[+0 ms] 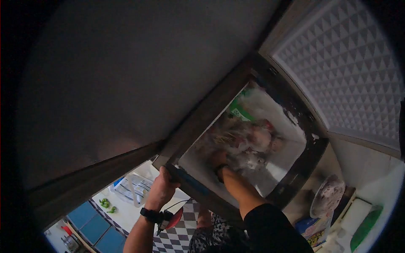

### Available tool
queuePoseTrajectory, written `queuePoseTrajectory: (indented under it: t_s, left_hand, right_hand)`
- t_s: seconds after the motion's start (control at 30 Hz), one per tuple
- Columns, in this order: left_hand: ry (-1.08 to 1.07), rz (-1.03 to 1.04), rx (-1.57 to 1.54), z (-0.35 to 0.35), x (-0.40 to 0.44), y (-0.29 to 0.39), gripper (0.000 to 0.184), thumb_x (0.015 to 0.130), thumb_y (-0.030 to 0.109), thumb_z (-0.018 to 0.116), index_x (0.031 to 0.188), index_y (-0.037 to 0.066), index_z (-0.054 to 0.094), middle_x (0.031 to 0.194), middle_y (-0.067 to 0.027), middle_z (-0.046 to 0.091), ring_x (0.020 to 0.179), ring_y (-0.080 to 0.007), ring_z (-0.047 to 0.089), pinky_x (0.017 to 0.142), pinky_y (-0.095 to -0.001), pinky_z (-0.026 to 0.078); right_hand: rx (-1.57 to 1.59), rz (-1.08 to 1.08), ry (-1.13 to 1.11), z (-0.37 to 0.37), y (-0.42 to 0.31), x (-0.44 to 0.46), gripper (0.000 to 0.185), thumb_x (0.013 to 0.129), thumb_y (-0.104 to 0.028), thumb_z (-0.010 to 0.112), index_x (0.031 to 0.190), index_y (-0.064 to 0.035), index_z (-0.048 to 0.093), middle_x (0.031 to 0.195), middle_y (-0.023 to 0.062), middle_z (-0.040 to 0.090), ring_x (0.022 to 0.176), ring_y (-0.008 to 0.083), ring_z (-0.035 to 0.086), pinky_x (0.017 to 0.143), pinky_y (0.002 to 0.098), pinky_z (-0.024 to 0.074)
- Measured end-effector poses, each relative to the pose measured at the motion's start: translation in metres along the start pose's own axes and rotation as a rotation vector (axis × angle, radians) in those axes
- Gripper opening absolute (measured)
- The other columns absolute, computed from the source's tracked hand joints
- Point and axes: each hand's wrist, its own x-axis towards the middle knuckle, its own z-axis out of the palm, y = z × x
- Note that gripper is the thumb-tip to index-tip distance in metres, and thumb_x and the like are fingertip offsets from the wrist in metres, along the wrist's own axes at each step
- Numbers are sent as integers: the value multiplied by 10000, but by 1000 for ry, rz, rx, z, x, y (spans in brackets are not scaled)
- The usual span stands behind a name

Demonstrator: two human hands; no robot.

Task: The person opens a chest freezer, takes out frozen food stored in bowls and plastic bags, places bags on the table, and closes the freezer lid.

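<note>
My left hand [163, 187] grips the near left corner of an opened chest freezer's dark rim [192, 180], its thumb lying along the edge. A black wrist strap with a device and cable sits on that forearm. My right hand [218, 158] reaches down into the white, frosty freezer. Cold mist and dimness hide its fingers, so I cannot see what they touch. Close to it lie frosted bags of pinkish, meat-like food [259, 137], blurred in outline. A green package [241, 109] stands against the far inner wall.
The freezer's raised lid [126, 80] seems to fill the upper left. Behind the rim at right is a patterned white panel [350, 63]. A bowl [328, 195] stands at lower right. Green peppers [105, 204] lie on a white counter at lower left, above a checkered floor [185, 219].
</note>
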Motion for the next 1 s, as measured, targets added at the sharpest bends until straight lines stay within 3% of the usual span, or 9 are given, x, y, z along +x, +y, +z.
queuePoseTrajectory:
  t_s: [0.1, 0.33, 0.37, 0.43, 0.53, 0.6, 0.77, 0.83, 1.0]
  left_hand:
    - [-13, -14, -15, -3, 0, 1, 539, 822, 65, 795, 1158, 12, 377, 992, -303, 684, 1010, -526, 651, 795, -544, 523]
    - [54, 94, 55, 8, 5, -19, 555, 822, 105, 800, 1175, 15, 382, 1005, -328, 677, 1019, -553, 630, 812, -580, 506]
    - [56, 58, 30, 3, 1, -5, 558, 818, 104, 799, 1174, 16, 378, 1001, -337, 672, 1010, -555, 631, 807, -584, 503]
    - [46, 51, 19, 3, 2, -5, 555, 816, 97, 797, 1168, 15, 376, 998, -338, 670, 1007, -556, 631, 804, -586, 502]
    - [12, -13, 5, 1, 1, -5, 533, 814, 78, 788, 1141, 16, 372, 991, -331, 671, 993, -557, 633, 791, -581, 504]
    - [4, -2, 0, 3, 3, -10, 530, 808, 67, 791, 1130, 23, 371, 986, -314, 676, 988, -554, 636, 791, -570, 511]
    - [34, 43, -30, 8, 4, -18, 531, 806, 60, 802, 1116, 35, 372, 987, -281, 682, 994, -527, 655, 806, -540, 517]
    - [33, 35, -40, 5, 4, -11, 532, 806, 57, 804, 1113, 38, 371, 989, -274, 682, 998, -517, 661, 810, -532, 518]
    - [7, 12, -86, 9, 10, -26, 513, 813, 50, 795, 1105, 44, 374, 973, -272, 669, 984, -510, 661, 804, -510, 521]
  right_hand:
    - [61, -26, -122, -1, 13, -3, 355, 999, -259, 517, 1241, -93, 718, 1223, 154, 699, 1084, 403, 666, 828, 647, 511]
    - [229, -252, 280, -90, 89, -96, 293, 900, -181, 613, 1152, -62, 704, 1166, 193, 708, 1045, 354, 696, 885, 477, 545]
    - [341, -231, 325, -115, 103, -106, 328, 859, -196, 671, 1148, -41, 686, 1156, 208, 700, 1030, 368, 694, 881, 473, 548]
    - [550, -48, 53, -167, 137, -130, 703, 729, -301, 790, 1337, -9, 590, 1153, 201, 696, 1015, 401, 686, 880, 528, 540]
    - [423, -89, 397, -168, 198, -136, 843, 712, -351, 786, 1408, 18, 488, 1219, 202, 667, 1050, 411, 682, 912, 505, 549]
    - [307, 31, 330, -181, 233, -129, 886, 719, -360, 790, 1442, 26, 454, 1270, 212, 652, 1096, 398, 675, 929, 506, 550]
    - [511, 185, 147, -199, 262, -112, 789, 783, -269, 761, 1453, 15, 455, 1275, 219, 649, 1154, 375, 656, 954, 510, 541]
    - [320, 41, 490, -184, 259, -103, 708, 807, -210, 735, 1447, -16, 502, 1337, 241, 609, 1279, 405, 557, 1064, 509, 474]
    - [-99, -77, 587, -171, 238, -84, 315, 871, -120, 621, 1172, -42, 675, 1185, 176, 649, 1148, 360, 600, 982, 512, 488]
